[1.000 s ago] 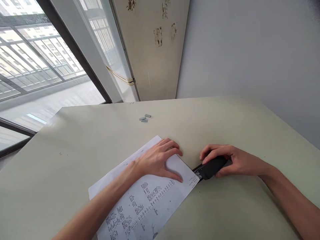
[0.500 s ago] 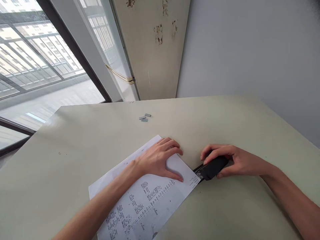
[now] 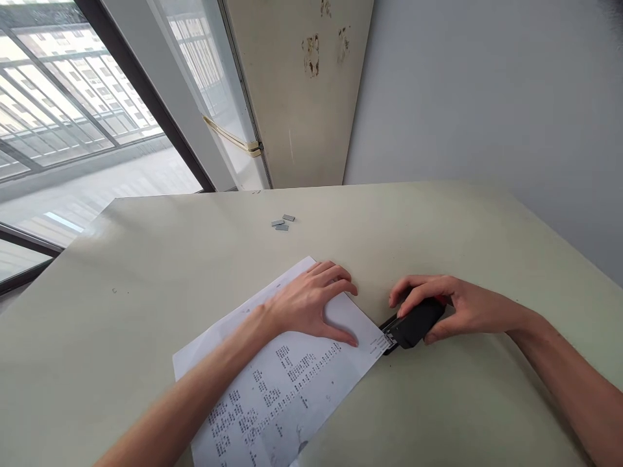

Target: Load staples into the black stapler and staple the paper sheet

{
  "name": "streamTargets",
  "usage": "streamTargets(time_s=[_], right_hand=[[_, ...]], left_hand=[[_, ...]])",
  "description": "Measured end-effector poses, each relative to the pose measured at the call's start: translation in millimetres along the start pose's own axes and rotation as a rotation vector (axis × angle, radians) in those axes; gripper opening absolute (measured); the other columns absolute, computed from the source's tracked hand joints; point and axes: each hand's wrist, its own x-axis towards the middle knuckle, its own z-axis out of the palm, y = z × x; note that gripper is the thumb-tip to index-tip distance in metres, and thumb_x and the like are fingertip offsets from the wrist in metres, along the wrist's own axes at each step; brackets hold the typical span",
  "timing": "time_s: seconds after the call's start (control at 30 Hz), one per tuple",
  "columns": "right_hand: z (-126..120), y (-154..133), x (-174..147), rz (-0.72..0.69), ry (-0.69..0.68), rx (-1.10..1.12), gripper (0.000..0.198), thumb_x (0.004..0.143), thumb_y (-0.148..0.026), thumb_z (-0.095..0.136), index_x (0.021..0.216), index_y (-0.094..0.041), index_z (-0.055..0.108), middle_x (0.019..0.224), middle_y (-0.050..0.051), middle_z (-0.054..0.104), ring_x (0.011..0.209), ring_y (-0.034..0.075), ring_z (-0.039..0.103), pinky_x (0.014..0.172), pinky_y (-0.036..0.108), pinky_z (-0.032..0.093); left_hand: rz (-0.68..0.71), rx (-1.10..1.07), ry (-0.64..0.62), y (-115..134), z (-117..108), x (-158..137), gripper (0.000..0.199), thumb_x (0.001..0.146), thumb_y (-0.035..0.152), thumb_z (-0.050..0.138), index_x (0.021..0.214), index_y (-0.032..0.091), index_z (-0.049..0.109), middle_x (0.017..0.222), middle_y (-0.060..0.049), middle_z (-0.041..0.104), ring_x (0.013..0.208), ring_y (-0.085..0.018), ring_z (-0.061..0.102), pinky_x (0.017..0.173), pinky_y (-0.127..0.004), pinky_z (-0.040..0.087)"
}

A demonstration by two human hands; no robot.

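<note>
Printed paper (image 3: 302, 395) lies at a slant on the table, and whether it is one sheet or a stack I cannot tell. My left hand (image 3: 314, 301) rests on its upper part, fingers spread and thumb pointing right. At the paper's right corner is a black stapler (image 3: 417, 323), its jaw around that corner. My right hand (image 3: 438, 305) grips the stapler from above and behind, fingers over the top and thumb along the near side. A bit of red shows at the stapler's back end under the fingers.
Several small strips of staples (image 3: 282, 223) lie toward the far side of the pale table (image 3: 195, 259). Beyond the table are a grey wall (image 3: 477, 91), a stained cream panel (image 3: 296, 110) and a window (image 3: 68, 91) on the left.
The view has tipped down slightly. The stapler sits a touch further right against the paper's corner, still in my right hand. My left hand stays on the paper.
</note>
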Motion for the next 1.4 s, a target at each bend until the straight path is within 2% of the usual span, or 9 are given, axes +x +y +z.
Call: streamTargets(time_s=[0.6,0.7,0.77,0.83,0.9,0.97,1.07,1.13,1.4], right_hand=[[-4.2,-0.8,0.6,0.031,-0.041,-0.016,0.028,0.078,-0.045,0.088,0.104,-0.036,0.082,0.132,0.002,0.068,0.118,0.030,0.064,0.081,0.033,0.053],[-6.3,-15.9,-1.6,0.063,-0.033,-0.108,0.046,0.076,-0.056,0.086,0.118,-0.040,0.078,0.141,0.001,0.066,0.120,0.032,0.065,0.080,0.034,0.055],[-1.8,-31.8,1.0,0.071,0.032,-0.175,0.059,0.078,-0.064,0.081,0.132,-0.042,0.071,0.146,0.001,0.064,0.125,0.035,0.063,0.086,0.038,0.057],[9.6,-48.2,9.0,0.096,0.175,-0.234,0.056,0.088,-0.069,0.068,0.137,-0.041,0.067,0.148,0.002,0.063,0.130,0.036,0.061,0.093,0.041,0.057],[26.0,-60.7,21.4,0.159,0.382,-0.295,0.053,0.096,-0.070,0.053,0.137,-0.039,0.066,0.147,0.004,0.064,0.129,0.035,0.063,0.093,0.043,0.059],[43.0,-66.9,34.2,0.170,0.469,-0.361,0.056,0.101,-0.070,0.043,0.137,-0.034,0.065,0.149,0.007,0.063,0.135,0.034,0.059,0.103,0.048,0.055],[60.9,-67.1,46.7,0.213,0.477,-0.425,0.061,0.105,-0.068,0.031,0.140,-0.029,0.062,0.154,0.008,0.059,0.144,0.034,0.052,0.115,0.054,0.047],[66.8,-64.8,49.6,0.255,0.481,-0.459,0.063,0.105,-0.067,0.027,0.142,-0.029,0.061,0.156,0.007,0.057,0.147,0.034,0.049,0.117,0.054,0.045],[76.7,-56.9,53.3,0.228,0.490,-0.645,0.053,0.108,-0.059,0.027,0.138,-0.032,0.060,0.153,0.005,0.059,0.143,0.031,0.053,0.113,0.054,0.047]], left_hand=[[0.014,-0.001,0.009,-0.1,0.6,-0.9,0.067,0.076,0.069,0.082,0.116,0.018,0.067,0.119,-0.015,0.069,0.108,-0.031,0.064,0.094,-0.044,0.052],[0.021,-0.002,0.007,-0.4,0.5,-0.7,0.066,0.077,0.068,0.082,0.117,0.018,0.066,0.119,-0.015,0.068,0.108,-0.031,0.064,0.095,-0.044,0.051],[0.022,-0.006,0.000,-0.7,0.5,-0.6,0.066,0.077,0.068,0.082,0.119,0.019,0.066,0.120,-0.015,0.069,0.108,-0.031,0.064,0.095,-0.044,0.051],[0.024,-0.009,0.001,-1.0,0.9,-0.8,0.066,0.077,0.068,0.081,0.119,0.019,0.066,0.121,-0.015,0.068,0.108,-0.031,0.064,0.095,-0.045,0.051],[0.021,-0.009,0.012,-1.2,1.5,-1.0,0.067,0.077,0.069,0.081,0.119,0.019,0.066,0.119,-0.015,0.069,0.106,-0.031,0.065,0.093,-0.045,0.052],[0.013,-0.011,0.027,-1.3,2.2,-1.2,0.068,0.076,0.070,0.081,0.118,0.018,0.066,0.117,-0.015,0.069,0.105,-0.030,0.064,0.091,-0.045,0.053],[0.013,-0.015,0.036,-0.9,2.8,-1.6,0.071,0.074,0.070,0.083,0.118,0.017,0.066,0.118,-0.015,0.069,0.106,-0.031,0.063,0.091,-0.045,0.053],[0.015,-0.015,0.035,-0.6,3.0,-1.9,0.072,0.072,0.070,0.084,0.117,0.016,0.067,0.119,-0.015,0.069,0.106,-0.031,0.063,0.092,-0.046,0.053],[0.005,-0.023,0.021,-1.2,3.5,-3.8,0.070,0.072,0.071,0.084,0.115,0.018,0.067,0.120,-0.015,0.069,0.108,-0.032,0.063,0.095,-0.048,0.052]])
